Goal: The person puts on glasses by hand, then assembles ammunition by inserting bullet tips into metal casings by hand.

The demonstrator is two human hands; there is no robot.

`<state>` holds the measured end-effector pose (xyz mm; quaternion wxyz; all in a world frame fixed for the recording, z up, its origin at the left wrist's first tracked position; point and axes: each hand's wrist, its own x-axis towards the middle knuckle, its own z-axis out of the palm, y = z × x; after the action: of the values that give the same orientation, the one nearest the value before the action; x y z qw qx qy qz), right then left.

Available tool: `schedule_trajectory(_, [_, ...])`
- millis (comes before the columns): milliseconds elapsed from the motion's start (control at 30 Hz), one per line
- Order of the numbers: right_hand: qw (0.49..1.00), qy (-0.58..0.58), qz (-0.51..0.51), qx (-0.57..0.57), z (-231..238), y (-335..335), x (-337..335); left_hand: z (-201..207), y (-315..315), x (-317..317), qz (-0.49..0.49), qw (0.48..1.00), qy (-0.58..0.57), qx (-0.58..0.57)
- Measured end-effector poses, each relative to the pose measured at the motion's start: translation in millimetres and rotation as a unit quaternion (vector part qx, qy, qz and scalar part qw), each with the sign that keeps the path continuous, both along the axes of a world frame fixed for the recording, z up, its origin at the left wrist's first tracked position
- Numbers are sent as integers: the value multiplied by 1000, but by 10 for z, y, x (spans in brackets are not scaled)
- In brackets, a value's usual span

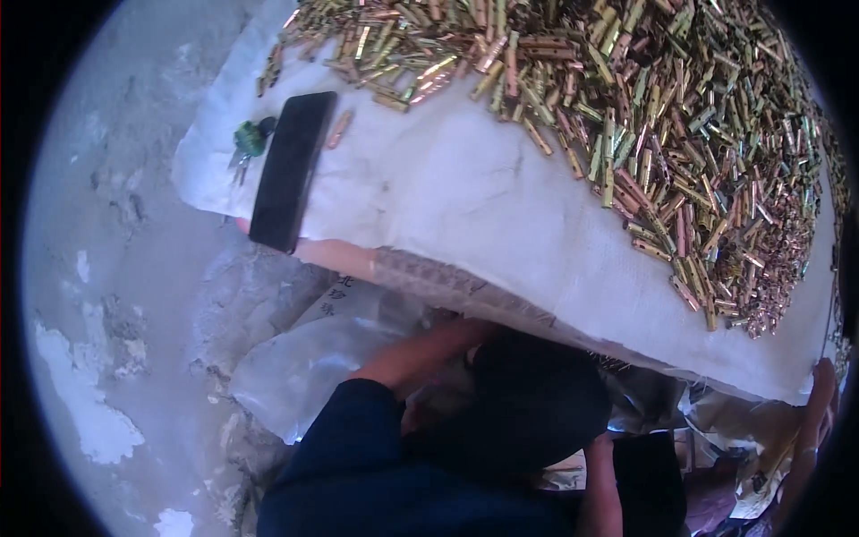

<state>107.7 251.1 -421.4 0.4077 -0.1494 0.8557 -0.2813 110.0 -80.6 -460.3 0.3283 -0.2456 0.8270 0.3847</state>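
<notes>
Biggest thing in front of me is the white woven cloth-covered table (465,197), sloping across my view. Heaped over its far and right side is a huge pile of small brass and copper-coloured metal pins (680,134), glinting. On the table's left end lies a flat black rectangular phone (291,170), and just beside that a small bunch of keys with a green fob (249,141). One stray copper pin (339,129) sits just right of the phone.

My left arm (420,353), in a dark blue sleeve, reaches under the table edge towards crumpled clear plastic bags (304,367); the hand is hidden, so I cannot tell its grip. My right hand (819,407) is at the table's right edge, fingers unclear.
</notes>
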Motion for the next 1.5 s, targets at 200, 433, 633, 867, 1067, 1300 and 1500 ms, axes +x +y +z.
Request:
schedule_trajectory(200, [985, 103, 57, 126, -358, 410, 90, 717, -48, -352, -193, 969, -13, -156])
schedule_trajectory(433, [928, -170, -207, -258, -215, -33, 52, -98, -1029, 244, -182, 933, 58, -306])
schedule_trajectory(633, [981, 174, 69, 50, -190, 141, -53, -496, -1437, 10, -43, 949, 156, -271])
schedule_trajectory(867, [975, 116, 178, 67, 555, -362, -264, -409, -1956, 501, -108, 900, 294, -303])
schedule_trajectory(1067, [944, 319, 19, -87, 2195, -167, -710, 1998, -777, 198, -241, 931, 68, -267])
schedule_trajectory(1300, [874, 464, -113, -90, 2447, -183, -1606, 3366, 47, -326, -210, 814, 490, -232])
schedule_trajectory(1500, [874, 471, -115, -34, 2354, -434, -1906, 2697, 258, -1394, -161, 784, 576, -167])
